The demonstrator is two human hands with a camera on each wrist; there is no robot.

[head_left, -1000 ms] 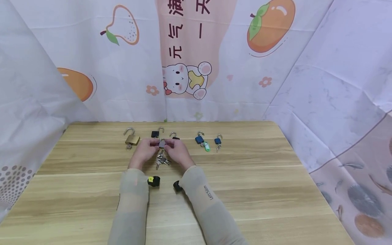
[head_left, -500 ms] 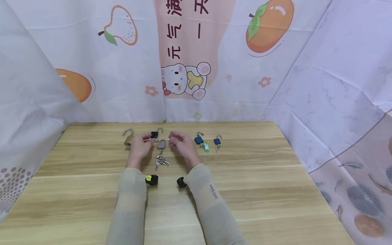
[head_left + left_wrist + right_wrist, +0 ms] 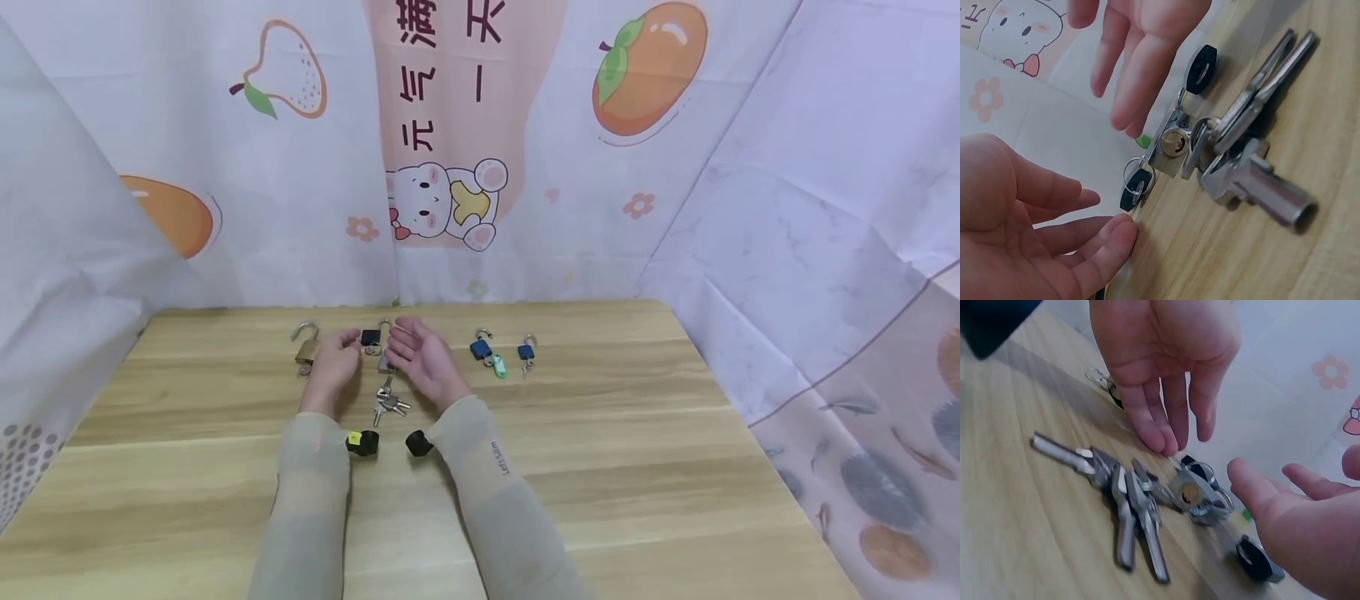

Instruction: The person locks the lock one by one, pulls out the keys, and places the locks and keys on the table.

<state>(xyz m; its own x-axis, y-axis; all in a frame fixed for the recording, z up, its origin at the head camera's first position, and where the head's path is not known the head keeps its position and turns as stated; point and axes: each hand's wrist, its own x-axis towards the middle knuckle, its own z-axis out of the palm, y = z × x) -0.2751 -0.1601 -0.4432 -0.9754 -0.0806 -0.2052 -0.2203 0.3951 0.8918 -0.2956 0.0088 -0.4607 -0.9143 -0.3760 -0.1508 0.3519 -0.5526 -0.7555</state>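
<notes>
A small silver padlock [image 3: 386,363] with a bunch of several keys [image 3: 390,402] at its near end lies on the wooden table, partly behind my right fingers in the head view. The left wrist view shows its brass keyhole face [image 3: 1174,143]. To its left my left hand [image 3: 334,360] holds nothing, fingers loosely bent. My right hand [image 3: 426,358] is just right of the padlock, palm turned inward and fingers extended, also holding nothing. A black padlock [image 3: 371,338] with its shackle raised lies behind, between the hands. Another black padlock [image 3: 1200,70] is hidden behind my right hand in the head view.
A brass padlock [image 3: 306,350] with its shackle swung out lies left of my left hand. To the right are a blue padlock [image 3: 481,350] with a green key tag [image 3: 500,366] and a smaller blue padlock [image 3: 526,352]. A printed curtain [image 3: 540,267] stands behind the table.
A second ago both hands held the silver padlock by its sides. They let go and parted, leaving it on the table; my right hand has since turned its palm and moved back toward it.
</notes>
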